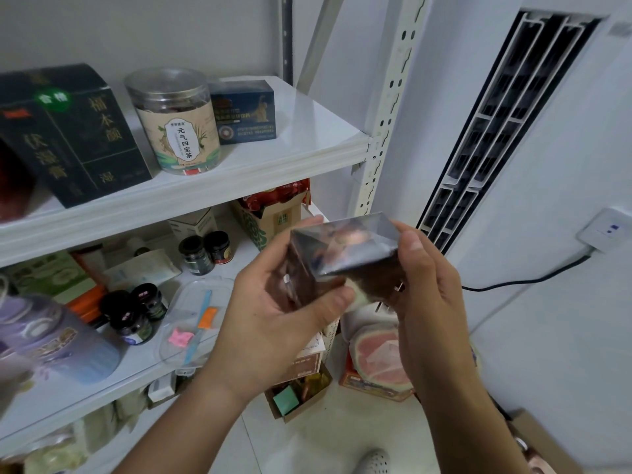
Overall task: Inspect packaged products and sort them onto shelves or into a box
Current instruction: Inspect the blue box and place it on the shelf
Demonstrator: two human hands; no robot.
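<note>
Left hand: the left hand (273, 316) comes up from the bottom edge, palm turned up and fingers curled, cradling the left and lower sides of a dark box; its thumb lies across the box's lower front edge.
Right hand: the right hand (424, 285) reaches in from the lower right, fingers wrapped round the box's right end, thumb pressed on the top right corner.
Held product: a dark glossy box (342, 251), tilted, gripped between both hands in front of the shelving, above the floor; glare and blur hide its print.
Floor below: an open cardboard box (297, 395) of small packets sits on the floor just under the hands, beside a red box with a pink round picture (376, 367); their writing is too small to read.
Middle shelf: dark small jars (136, 313), a clear plastic tray (191, 302) with pink, orange and blue bits, and a blurred lavender canister (58, 340) at the left edge.
Top shelf: the white shelf (307, 131) holds a black carton (71, 131) with gold Chinese characters, partly legible as 植本颜 and 湿.
Jar: beside it stands a clear round jar (178, 121), upright, its beige label reading 元气四宝茶.
Blue box: a small navy box (244, 111) stands behind and right of the jar; its text is unreadable.
Far right: a white unit with a dark slatted vent (502, 131) and a wall socket (605, 230) with a black cable.
</note>
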